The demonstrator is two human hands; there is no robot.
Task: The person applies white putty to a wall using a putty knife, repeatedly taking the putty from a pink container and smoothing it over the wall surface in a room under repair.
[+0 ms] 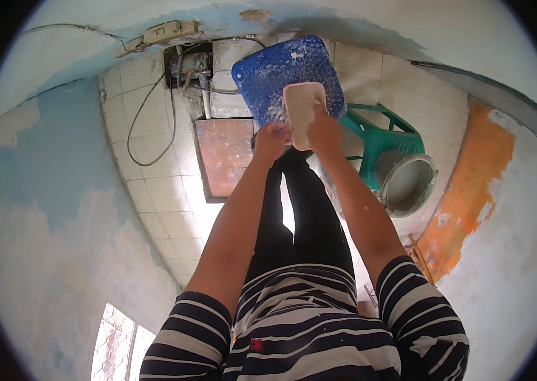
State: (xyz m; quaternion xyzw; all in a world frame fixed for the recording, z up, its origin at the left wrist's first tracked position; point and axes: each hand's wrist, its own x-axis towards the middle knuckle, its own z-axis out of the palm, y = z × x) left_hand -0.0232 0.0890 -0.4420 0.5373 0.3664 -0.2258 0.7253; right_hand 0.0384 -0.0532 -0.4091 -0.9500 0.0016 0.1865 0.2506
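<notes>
In front of me is a pale rectangular tray or lid [299, 105] with rounded corners and a pinkish rim, coated with whitish stuff. My right hand [323, 132] is closed at its right side, fingers over the edge. At its lower left edge, my left hand [273, 138] has its fingers bent and closed against the rim. Whether anything small is tucked in either hand cannot be made out. Beneath the tray is a blue plastic stool top [262, 76], spattered with white.
A green plastic stool [402, 136] stands right of my legs, beside a bucket [430, 181] of greyish-white paste. On the left are a motor-like machine [193, 65], a loose black cable [130, 136] and a reddish tiled panel [224, 149]. Patchily coated walls close both sides.
</notes>
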